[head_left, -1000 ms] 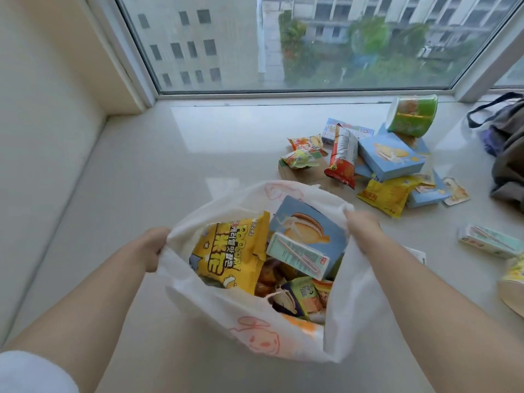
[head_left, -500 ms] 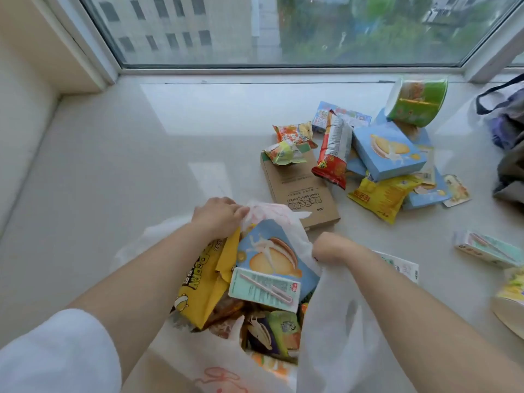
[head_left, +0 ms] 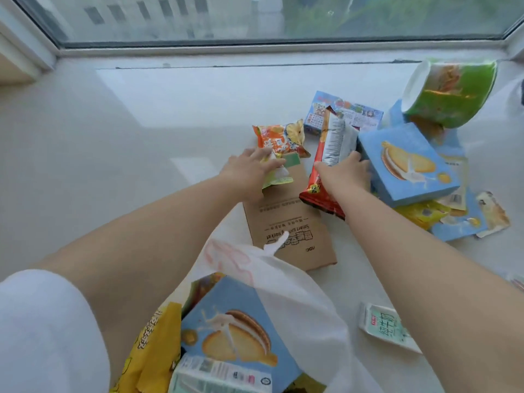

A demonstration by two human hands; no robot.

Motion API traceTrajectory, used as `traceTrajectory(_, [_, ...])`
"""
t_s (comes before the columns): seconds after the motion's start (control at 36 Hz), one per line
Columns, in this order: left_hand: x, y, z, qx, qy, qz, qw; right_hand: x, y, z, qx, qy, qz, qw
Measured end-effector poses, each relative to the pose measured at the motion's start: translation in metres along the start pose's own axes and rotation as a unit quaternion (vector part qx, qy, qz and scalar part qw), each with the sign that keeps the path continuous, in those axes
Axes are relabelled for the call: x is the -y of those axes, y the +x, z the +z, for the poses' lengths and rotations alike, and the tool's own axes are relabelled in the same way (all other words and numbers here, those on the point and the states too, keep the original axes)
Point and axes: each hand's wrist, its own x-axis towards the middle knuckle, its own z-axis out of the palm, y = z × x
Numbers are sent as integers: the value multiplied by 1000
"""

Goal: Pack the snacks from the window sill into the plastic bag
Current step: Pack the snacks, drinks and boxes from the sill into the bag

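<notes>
The white plastic bag (head_left: 297, 302) lies open at the bottom, holding a blue pie box (head_left: 226, 330), a yellow popcorn bag (head_left: 153, 344) and a milk carton (head_left: 218, 375). My left hand (head_left: 246, 171) reaches onto the sill and pinches a small green packet (head_left: 276, 177) just below an orange packet (head_left: 278, 137). My right hand (head_left: 346, 171) grips a red and silver packet (head_left: 320, 194), thumb on one side and fingers on the other. Beside it lies a second blue pie box (head_left: 408, 163).
A flat brown cardboard box (head_left: 289, 231) lies between bag and snack pile. A green cup (head_left: 450, 92) on its side, a light blue box (head_left: 346, 112), a yellow packet (head_left: 422, 214) and loose wrappers lie right. A milk carton (head_left: 385, 327) lies near my right forearm. Window frame at the back.
Both hands have let go of the bag's rim and moved forward to the snack pile. The left one took the green packet, the right one the red packet. The view tilted forward.
</notes>
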Motion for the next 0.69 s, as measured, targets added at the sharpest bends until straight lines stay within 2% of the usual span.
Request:
traceTrajectory(0.11, [1, 18, 5, -10, -63, -9, 998, -1, 23, 17, 13, 8, 27, 1000])
traceTrajectory(0.25, [3, 37, 3, -38, -146, -55, 987, -3, 34, 24, -31, -2, -42, 999])
traceTrajectory(0.31, [4, 44, -7, -55, -222, -94, 969, -5, 38, 21, -44, 14, -55, 997])
traceTrajectory(0.39, [10, 54, -22, -114, -343, -144, 921, -7, 45, 11, -84, 14, -80, 993])
traceTrajectory(0.44, [14, 62, -28, -168, -347, -162, 908, -6, 50, 2, -121, -1, -103, 987])
traceTrajectory(0.5, [15, 69, -28, -193, -306, -171, 916, -7, 53, -5, -124, -34, -112, 985])
traceTrajectory(0.58, [7, 81, -18, -170, -267, -183, 931, -12, 54, -2, -87, -142, -106, 980])
traceTrajectory(0.69, [-8, 100, 0, -41, -243, -243, 938, -23, 54, 17, -89, -175, -94, 976])
